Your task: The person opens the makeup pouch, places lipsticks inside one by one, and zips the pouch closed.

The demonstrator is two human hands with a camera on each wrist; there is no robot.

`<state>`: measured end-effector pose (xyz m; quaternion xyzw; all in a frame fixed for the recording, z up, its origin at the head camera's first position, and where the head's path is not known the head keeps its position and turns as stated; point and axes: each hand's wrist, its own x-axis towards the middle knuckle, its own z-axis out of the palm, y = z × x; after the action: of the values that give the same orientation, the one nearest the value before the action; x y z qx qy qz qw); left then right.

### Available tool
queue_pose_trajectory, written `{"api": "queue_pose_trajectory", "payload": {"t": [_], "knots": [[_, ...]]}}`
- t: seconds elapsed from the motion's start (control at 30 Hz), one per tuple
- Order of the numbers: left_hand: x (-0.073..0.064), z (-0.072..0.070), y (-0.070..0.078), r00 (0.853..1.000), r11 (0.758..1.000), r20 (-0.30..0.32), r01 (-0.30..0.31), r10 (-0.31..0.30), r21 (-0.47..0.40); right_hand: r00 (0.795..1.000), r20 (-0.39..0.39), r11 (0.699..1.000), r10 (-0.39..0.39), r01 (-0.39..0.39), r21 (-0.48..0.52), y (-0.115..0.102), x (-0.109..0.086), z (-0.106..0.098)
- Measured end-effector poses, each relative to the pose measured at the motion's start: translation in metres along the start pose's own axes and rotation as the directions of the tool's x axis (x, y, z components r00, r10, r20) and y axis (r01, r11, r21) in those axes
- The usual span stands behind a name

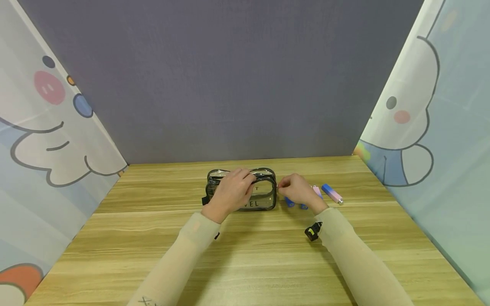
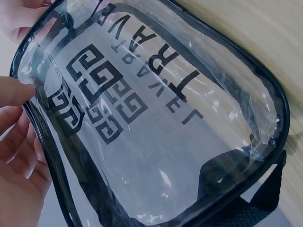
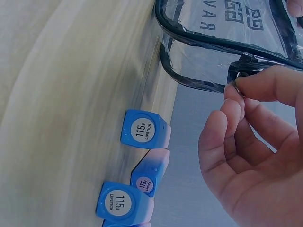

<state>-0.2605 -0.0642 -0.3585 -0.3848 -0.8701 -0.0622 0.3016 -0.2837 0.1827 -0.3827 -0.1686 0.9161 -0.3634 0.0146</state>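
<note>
A clear travel pouch (image 1: 264, 199) with black piping and printed letters stands on the table, and it looks empty in the left wrist view. My left hand (image 1: 234, 189) grips its top edge, with the thumb (image 2: 16, 92) on the near side of the rim. At the pouch's right end my right hand (image 1: 300, 190) pinches a small metal zipper pull (image 3: 240, 85) between thumb and forefinger, beside a black tab. Just below that hand stand several blue-and-pink lipsticks (image 3: 142, 130) with round labels, partly hidden by it in the head view.
One lipstick (image 1: 332, 194) lies apart on its side, right of the others. A black strap (image 2: 236, 208) sticks out from the pouch's left end. The wooden table (image 1: 252, 263) meets a grey panel (image 1: 245, 85) at the back, with cartoon-printed curtains (image 1: 413, 106) at both sides.
</note>
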Motion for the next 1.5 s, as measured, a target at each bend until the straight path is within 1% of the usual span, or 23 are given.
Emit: {"api": "queue_pose_trajectory", "payload": {"t": [0.2,0.37,0.57,0.93,1.13,1.3,1.4,1.5], "knots": [[-0.004,-0.001,-0.002,1.0,1.0,-0.014,-0.002,0.002,-0.022,1.0,0.004,1.0,0.01,-0.01,0.006,0.0,-0.001,0.001],[-0.008,-0.005,-0.006,1.0,1.0,-0.028,-0.007,0.006,-0.016,1.0,-0.001,1.0,0.004,-0.004,0.001,-0.002,-0.001,0.0],[-0.014,-0.009,-0.011,1.0,1.0,-0.013,0.012,-0.012,-0.008,1.0,0.0,1.0,0.0,0.0,0.002,0.0,0.0,0.0],[-0.021,-0.011,-0.018,0.999,0.999,-0.037,0.034,-0.034,0.004,1.0,-0.012,1.0,0.016,-0.016,0.004,0.001,0.0,0.0],[-0.026,-0.013,-0.021,0.997,0.999,-0.052,0.051,-0.052,-0.018,1.0,-0.015,1.0,0.014,-0.014,0.0,0.0,0.001,0.0],[-0.028,-0.013,-0.022,0.997,0.998,-0.038,0.064,-0.065,-0.029,1.0,-0.011,1.0,0.018,-0.018,0.001,-0.001,0.001,-0.001],[-0.028,-0.012,-0.022,0.997,0.997,-0.035,0.066,-0.068,-0.039,1.0,-0.005,1.0,0.018,-0.018,-0.004,-0.001,0.001,-0.001],[-0.027,-0.011,-0.022,0.997,0.997,-0.045,0.06,-0.062,-0.053,1.0,0.005,1.0,0.024,-0.024,-0.015,0.0,0.0,-0.001]]}}
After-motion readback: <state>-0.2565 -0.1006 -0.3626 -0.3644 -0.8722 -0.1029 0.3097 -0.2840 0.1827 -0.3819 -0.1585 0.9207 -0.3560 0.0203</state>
